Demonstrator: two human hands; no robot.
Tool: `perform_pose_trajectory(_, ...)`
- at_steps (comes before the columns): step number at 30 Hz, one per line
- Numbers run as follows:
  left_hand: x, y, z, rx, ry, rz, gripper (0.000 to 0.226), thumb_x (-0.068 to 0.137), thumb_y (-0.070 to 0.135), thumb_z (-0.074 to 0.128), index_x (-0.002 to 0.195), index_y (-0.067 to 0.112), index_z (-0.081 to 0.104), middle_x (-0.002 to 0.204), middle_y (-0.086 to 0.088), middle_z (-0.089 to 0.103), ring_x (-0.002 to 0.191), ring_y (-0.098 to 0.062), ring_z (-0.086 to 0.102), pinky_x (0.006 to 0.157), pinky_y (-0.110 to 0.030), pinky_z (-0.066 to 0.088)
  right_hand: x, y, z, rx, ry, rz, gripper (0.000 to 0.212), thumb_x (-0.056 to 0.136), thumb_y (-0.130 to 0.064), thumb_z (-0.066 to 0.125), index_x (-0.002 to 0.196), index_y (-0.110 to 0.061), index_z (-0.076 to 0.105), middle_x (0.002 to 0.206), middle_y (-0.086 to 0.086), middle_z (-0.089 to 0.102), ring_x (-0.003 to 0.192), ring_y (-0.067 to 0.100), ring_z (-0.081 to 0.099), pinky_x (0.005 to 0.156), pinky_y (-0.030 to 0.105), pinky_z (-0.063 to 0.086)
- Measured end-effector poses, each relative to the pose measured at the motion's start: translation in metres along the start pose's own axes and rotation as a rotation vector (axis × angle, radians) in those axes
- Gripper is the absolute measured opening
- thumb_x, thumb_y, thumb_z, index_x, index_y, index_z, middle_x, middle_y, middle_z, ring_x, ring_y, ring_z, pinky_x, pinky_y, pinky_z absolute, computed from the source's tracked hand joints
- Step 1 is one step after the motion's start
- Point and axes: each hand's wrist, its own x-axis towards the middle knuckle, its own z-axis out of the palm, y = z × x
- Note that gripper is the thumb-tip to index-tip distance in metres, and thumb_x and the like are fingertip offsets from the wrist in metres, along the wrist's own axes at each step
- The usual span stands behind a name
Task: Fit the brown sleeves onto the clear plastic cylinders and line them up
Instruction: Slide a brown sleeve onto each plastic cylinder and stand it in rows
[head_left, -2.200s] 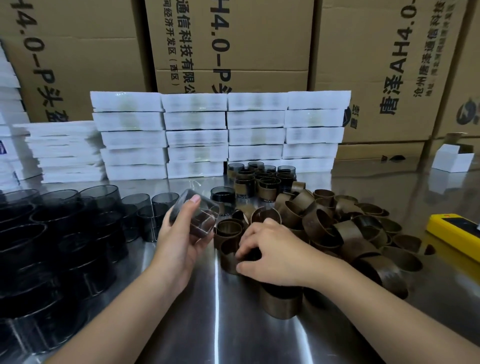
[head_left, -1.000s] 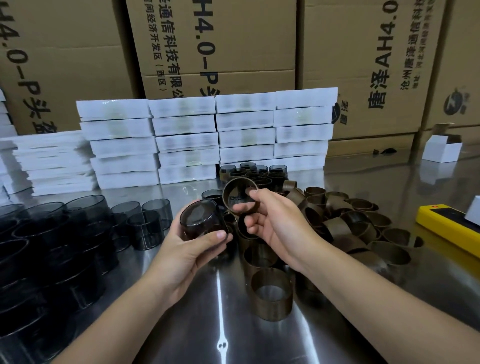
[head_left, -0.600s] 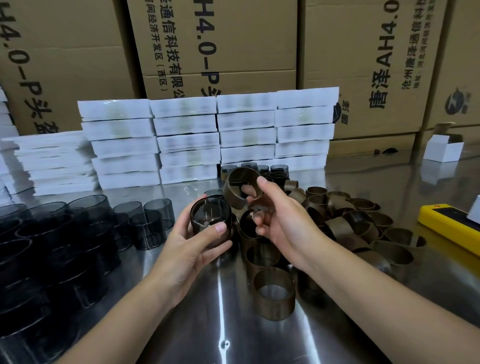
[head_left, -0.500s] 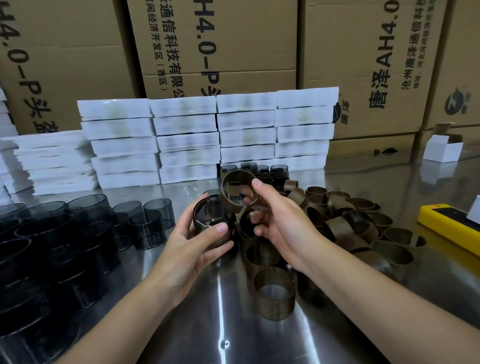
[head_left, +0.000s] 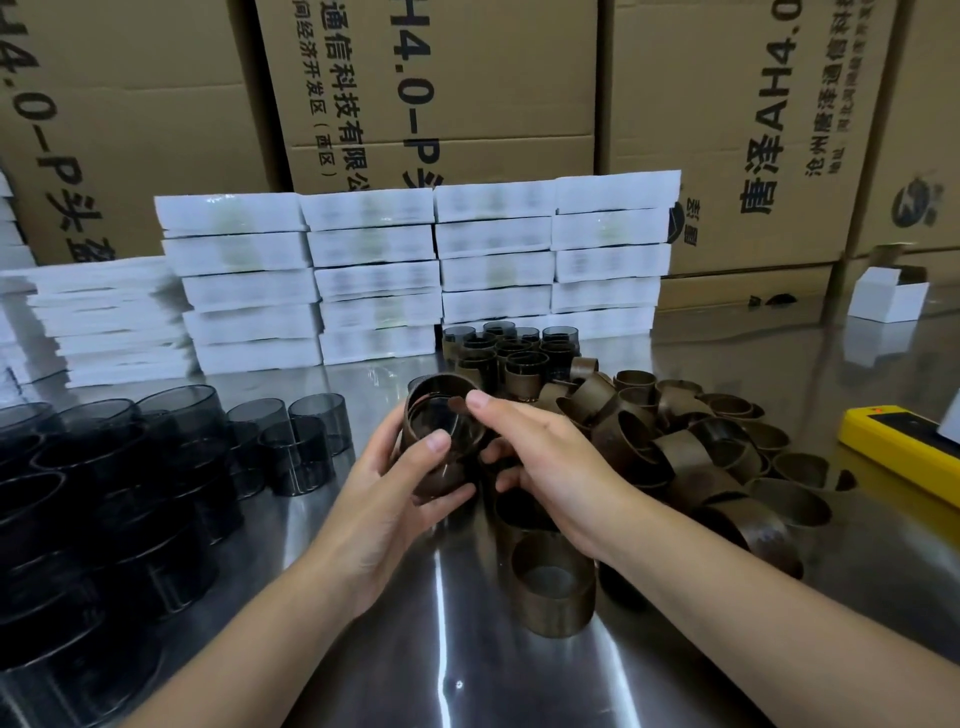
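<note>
My left hand (head_left: 387, 486) grips a clear smoky plastic cylinder (head_left: 441, 421) from below, thumb across its front. A brown sleeve (head_left: 436, 467) now sits around that cylinder. My right hand (head_left: 540, 457) holds the sleeve's right side, index finger on its top rim. Several loose brown sleeves (head_left: 675, 447) lie piled to the right, one upright (head_left: 553, 587) near me. Bare cylinders (head_left: 156, 467) crowd the left. A group of sleeved cylinders (head_left: 514, 353) stands in rows at the back.
Stacks of white flat boxes (head_left: 410, 275) line the back of the steel table (head_left: 467, 675), with cardboard cartons (head_left: 441, 88) behind. A yellow device (head_left: 904, 447) lies at the right edge, and a small white box (head_left: 891, 293) stands at far right.
My right hand lifted a brown sleeve from the pile, brought it to the cylinder in my left hand, and the sleeve has gone over the cylinder.
</note>
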Motion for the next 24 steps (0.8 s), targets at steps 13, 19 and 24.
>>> perform_pose_trajectory(13, 0.002, 0.0, -0.005, -0.015, 0.068, 0.045, 0.065, 0.063, 0.012, 0.076, 0.126, 0.024, 0.06, 0.119, -0.007, 0.068, 0.106, -0.025, 0.068, 0.08, -0.037, 0.058, 0.005, 0.001, -0.006, 0.18, -0.026, -0.061, 0.025, 0.085, -0.019, 0.067, 0.11, -0.021, 0.063, 0.103, 0.001, 0.071, 0.098, 0.008, 0.067, 0.088, 0.021, 0.051)
perform_pose_trajectory(19, 0.001, 0.001, -0.005, 0.016, 0.067, 0.044, 0.055, 0.068, 0.008, 0.067, 0.121, 0.024, 0.065, 0.116, -0.007, 0.069, 0.107, -0.027, 0.067, 0.074, -0.036, 0.058, 0.004, -0.001, -0.01, 0.078, 0.005, -0.108, 0.015, 0.087, -0.014, 0.065, 0.102, -0.016, 0.068, 0.093, 0.001, 0.072, 0.085, 0.005, 0.068, 0.071, 0.012, 0.05)
perform_pose_trajectory(24, 0.0, 0.004, -0.004, 0.037, 0.075, 0.018, 0.051, 0.068, 0.012, 0.066, 0.119, 0.021, 0.067, 0.114, -0.012, 0.069, 0.1, -0.028, 0.069, 0.074, -0.04, 0.058, 0.006, -0.001, -0.011, 0.081, 0.004, -0.074, 0.005, 0.085, -0.012, 0.066, 0.09, -0.014, 0.068, 0.084, 0.001, 0.07, 0.079, 0.008, 0.067, 0.072, 0.016, 0.051)
